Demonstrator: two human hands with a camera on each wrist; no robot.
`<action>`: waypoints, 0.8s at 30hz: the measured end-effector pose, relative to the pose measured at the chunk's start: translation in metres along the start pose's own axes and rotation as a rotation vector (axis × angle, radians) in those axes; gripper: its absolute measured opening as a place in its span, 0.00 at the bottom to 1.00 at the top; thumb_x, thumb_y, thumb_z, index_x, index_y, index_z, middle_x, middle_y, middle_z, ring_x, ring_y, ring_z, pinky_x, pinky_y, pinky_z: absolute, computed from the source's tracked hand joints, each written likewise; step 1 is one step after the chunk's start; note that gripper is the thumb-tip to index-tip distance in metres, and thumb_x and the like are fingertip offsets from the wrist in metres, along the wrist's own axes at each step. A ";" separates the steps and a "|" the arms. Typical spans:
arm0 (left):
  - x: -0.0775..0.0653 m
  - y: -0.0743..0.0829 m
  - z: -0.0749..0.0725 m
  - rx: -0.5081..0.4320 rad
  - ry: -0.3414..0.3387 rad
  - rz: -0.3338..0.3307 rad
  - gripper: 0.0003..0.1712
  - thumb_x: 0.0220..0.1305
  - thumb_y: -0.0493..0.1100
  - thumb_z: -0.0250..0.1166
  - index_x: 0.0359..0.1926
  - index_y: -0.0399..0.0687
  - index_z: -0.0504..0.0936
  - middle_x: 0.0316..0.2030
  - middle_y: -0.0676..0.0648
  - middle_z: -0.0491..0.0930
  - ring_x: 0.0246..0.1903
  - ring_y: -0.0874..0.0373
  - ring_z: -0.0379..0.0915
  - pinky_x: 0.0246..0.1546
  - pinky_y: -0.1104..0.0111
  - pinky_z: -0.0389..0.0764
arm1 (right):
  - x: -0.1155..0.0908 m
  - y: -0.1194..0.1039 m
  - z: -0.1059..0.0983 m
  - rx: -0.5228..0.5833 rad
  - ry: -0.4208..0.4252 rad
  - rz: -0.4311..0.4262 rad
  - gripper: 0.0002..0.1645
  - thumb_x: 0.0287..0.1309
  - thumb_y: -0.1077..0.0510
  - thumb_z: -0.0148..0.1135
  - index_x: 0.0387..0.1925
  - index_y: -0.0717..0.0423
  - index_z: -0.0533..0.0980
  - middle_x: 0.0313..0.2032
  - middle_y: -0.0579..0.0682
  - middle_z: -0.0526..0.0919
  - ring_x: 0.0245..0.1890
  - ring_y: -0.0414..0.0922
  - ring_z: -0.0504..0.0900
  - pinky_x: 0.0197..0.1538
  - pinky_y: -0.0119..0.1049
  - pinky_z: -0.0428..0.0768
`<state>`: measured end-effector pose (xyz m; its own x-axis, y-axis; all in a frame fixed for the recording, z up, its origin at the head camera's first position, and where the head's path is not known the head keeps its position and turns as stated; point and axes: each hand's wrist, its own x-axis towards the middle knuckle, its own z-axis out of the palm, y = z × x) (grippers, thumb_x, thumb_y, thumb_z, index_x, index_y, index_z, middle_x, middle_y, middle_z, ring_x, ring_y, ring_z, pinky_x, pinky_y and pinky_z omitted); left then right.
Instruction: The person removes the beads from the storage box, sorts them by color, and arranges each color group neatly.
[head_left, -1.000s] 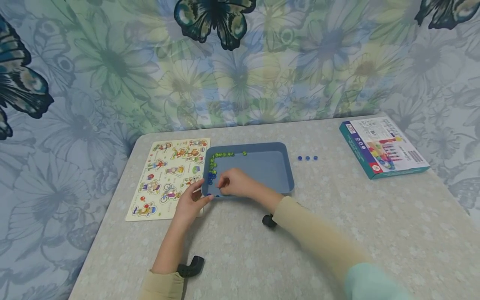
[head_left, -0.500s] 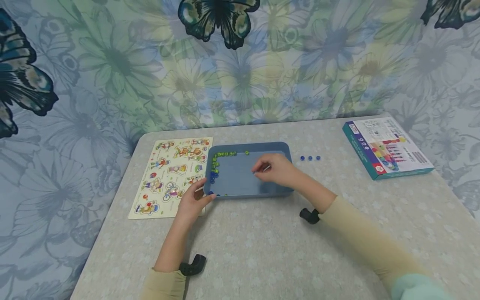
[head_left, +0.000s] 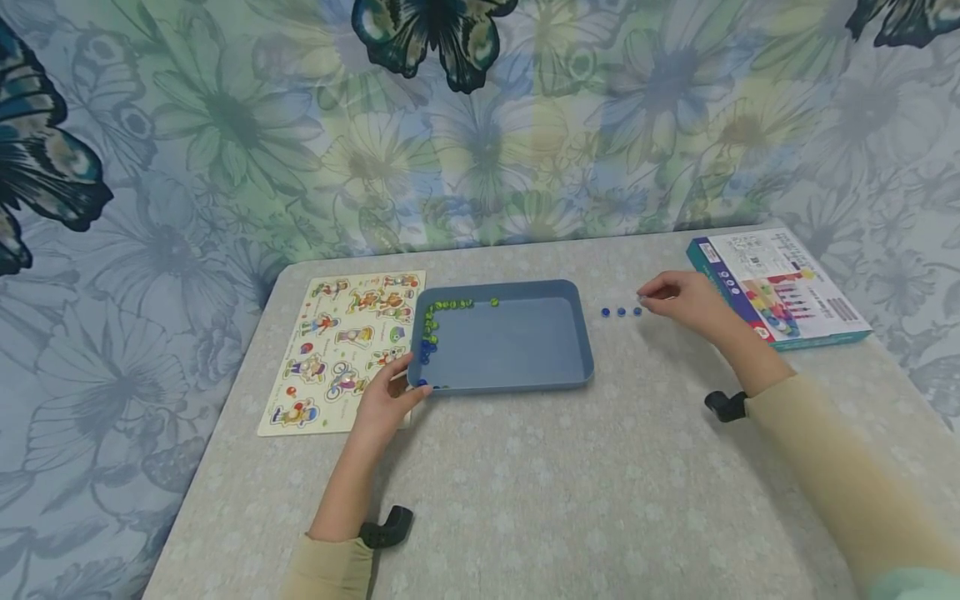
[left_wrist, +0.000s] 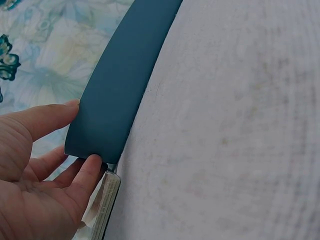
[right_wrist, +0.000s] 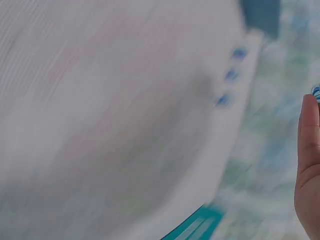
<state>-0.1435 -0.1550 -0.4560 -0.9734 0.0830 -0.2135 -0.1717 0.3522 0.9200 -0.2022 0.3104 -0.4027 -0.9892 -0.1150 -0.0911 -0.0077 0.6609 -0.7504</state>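
Note:
My left hand (head_left: 384,406) holds the near left corner of a blue-grey tray (head_left: 510,389), its thumb on the rim and its fingers along the outer side; the left wrist view shows this grip on the tray wall (left_wrist: 112,85). Green beads (head_left: 450,305) and dark blue beads (head_left: 426,353) lie inside along the tray's left and far sides. My right hand (head_left: 688,307) is raised right of the tray, pinching a small blue striped bead (right_wrist: 316,92) at its fingertips. Just left of those fingertips, three blue beads (head_left: 621,312) sit in a row on the table.
Partly under my left hand, a cream picture board (head_left: 337,358) lies left of the tray. A flat teal-edged box (head_left: 787,287) lies at the back right, behind my right hand. The table (head_left: 525,483) meets a flower-patterned curtain (head_left: 480,167) at the back.
My right hand has gone from the tray's near left corner, across the tray, to beyond the row of beads on the right, carrying a bead. My left hand keeps its place on the tray.

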 end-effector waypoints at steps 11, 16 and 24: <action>-0.003 0.007 0.000 -0.012 -0.010 -0.005 0.38 0.59 0.43 0.66 0.69 0.53 0.60 0.67 0.46 0.58 0.65 0.47 0.56 0.59 0.54 0.68 | 0.011 0.061 -0.008 -0.085 -0.085 0.150 0.16 0.62 0.52 0.58 0.47 0.58 0.77 0.44 0.56 0.77 0.39 0.50 0.71 0.39 0.37 0.73; -0.001 0.003 0.000 0.001 0.000 -0.002 0.38 0.59 0.45 0.67 0.68 0.55 0.61 0.67 0.48 0.59 0.65 0.49 0.57 0.58 0.56 0.70 | 0.016 0.062 -0.002 -0.110 -0.088 0.137 0.15 0.62 0.54 0.58 0.46 0.58 0.77 0.44 0.57 0.78 0.40 0.51 0.71 0.42 0.38 0.73; -0.002 0.002 -0.001 -0.005 -0.001 -0.011 0.38 0.59 0.45 0.66 0.68 0.55 0.61 0.67 0.47 0.59 0.65 0.49 0.57 0.58 0.56 0.70 | 0.019 0.058 0.002 -0.108 -0.065 0.150 0.15 0.62 0.54 0.58 0.46 0.59 0.77 0.43 0.57 0.78 0.39 0.50 0.72 0.41 0.38 0.75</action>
<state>-0.1422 -0.1548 -0.4532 -0.9713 0.0798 -0.2240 -0.1834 0.3481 0.9194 -0.2214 0.3446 -0.4495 -0.9690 -0.0545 -0.2408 0.1195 0.7499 -0.6507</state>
